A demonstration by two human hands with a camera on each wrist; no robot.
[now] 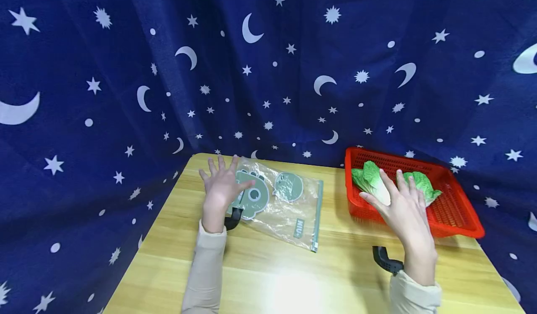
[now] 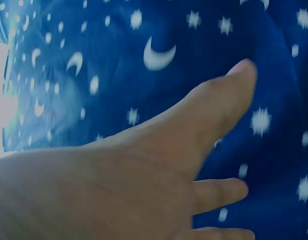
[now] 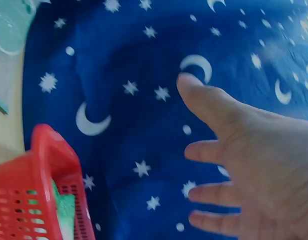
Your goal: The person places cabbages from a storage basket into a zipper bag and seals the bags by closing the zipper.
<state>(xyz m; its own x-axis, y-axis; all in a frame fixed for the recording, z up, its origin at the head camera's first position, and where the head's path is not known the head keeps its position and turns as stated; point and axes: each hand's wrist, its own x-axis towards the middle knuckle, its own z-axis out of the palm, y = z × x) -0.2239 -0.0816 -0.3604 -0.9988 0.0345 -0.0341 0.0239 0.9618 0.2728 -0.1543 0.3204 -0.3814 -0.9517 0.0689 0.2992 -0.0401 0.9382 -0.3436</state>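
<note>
With fingers spread, my left hand [image 1: 221, 186] is over the left end of a clear zip bag [image 1: 285, 218] printed with a green cartoon face; whether it touches the bag I cannot tell. My right hand [image 1: 404, 211], fingers apart, is in front of a red plastic basket [image 1: 461, 211] and holds nothing. Inside the basket lie two leafy cabbages, one cabbage [image 1: 371, 179] left of the fingers and another cabbage [image 1: 424, 186] partly hidden behind them. The right wrist view shows the basket's red rim [image 3: 43, 150] away from the fingers.
A light wooden table [image 1: 335, 276] carries the bag and the basket. Behind and along its sides hangs a dark blue curtain [image 1: 285, 85] with white moons and stars. Black wrist mounts show beside both wrists, one mount [image 1: 386, 260] at the right.
</note>
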